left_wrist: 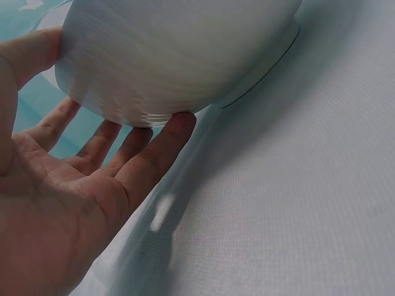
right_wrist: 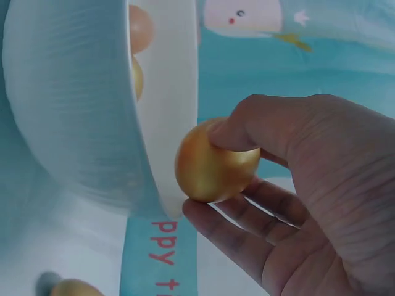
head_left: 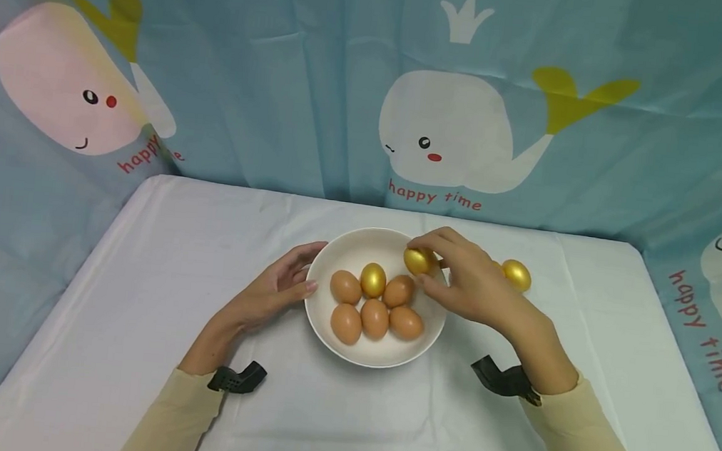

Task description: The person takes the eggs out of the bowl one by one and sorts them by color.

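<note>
Risk 1: your right hand (head_left: 468,281) pinches the gold egg (head_left: 419,261) with fingertips only, just over the far right rim of the white bowl (head_left: 359,243). The egg looks smooth; a slack pinch could drop it onto the rim, and it could then roll toward the table's right edge.

Risk 2: dropped from height, it would likely knock the eggs already in the bowl, five brown eggs (head_left: 375,318) and one gold (head_left: 373,279).

Risk 3: your left hand (head_left: 271,291) lies flat against the bowl's left wall, fingers straight, gripping nothing. A shove from the right would likely slide the bowl.

Position: the held egg sits at your fingertips, thumb above, fingers below, at the rim. A second loose gold egg (head_left: 516,275) lies on the table behind your right hand, toward the far right corner.
</note>
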Motion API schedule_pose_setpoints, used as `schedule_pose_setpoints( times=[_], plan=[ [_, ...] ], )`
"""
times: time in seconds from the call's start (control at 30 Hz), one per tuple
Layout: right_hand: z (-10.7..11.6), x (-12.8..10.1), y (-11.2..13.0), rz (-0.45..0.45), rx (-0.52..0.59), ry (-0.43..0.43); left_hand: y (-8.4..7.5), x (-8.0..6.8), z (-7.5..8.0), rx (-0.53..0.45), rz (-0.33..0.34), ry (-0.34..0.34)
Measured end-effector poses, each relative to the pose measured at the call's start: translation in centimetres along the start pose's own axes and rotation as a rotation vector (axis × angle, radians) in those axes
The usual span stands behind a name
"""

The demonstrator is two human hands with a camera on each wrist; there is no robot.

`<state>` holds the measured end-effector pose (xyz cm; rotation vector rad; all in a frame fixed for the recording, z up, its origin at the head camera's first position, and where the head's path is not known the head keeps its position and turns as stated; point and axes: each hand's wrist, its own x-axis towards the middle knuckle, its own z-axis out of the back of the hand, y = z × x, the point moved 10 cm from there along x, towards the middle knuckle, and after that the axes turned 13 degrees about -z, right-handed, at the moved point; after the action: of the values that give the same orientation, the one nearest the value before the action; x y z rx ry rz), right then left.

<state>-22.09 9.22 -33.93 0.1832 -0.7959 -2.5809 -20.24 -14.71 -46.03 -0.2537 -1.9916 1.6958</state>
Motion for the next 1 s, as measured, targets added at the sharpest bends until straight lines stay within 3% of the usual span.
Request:
schedule_pose_setpoints(
  times=[0.27,0.5,0.77,1.0],
  plan=[
    [1.7,-1.5,-1.3,0.008,0.113,-0.09,-0.2,-0.1,0.3,0.008,0.006,-0.002],
    [3.3,-3.1,-4.3,-0.067,0.181,-0.228,-0.2,-0.3,0.5,0.02,0.011,-0.001],
    [4.1,-5.0,-6.9,-0.097,0.279,-0.326,-0.2,-0.3,0.6,0.02,0.014,-0.016],
    [5.2,-7.2,-9.6,-0.169,0.267,-0.426,-0.1,-0.2,0.1,0.037,0.037,-0.003]
  ],
)
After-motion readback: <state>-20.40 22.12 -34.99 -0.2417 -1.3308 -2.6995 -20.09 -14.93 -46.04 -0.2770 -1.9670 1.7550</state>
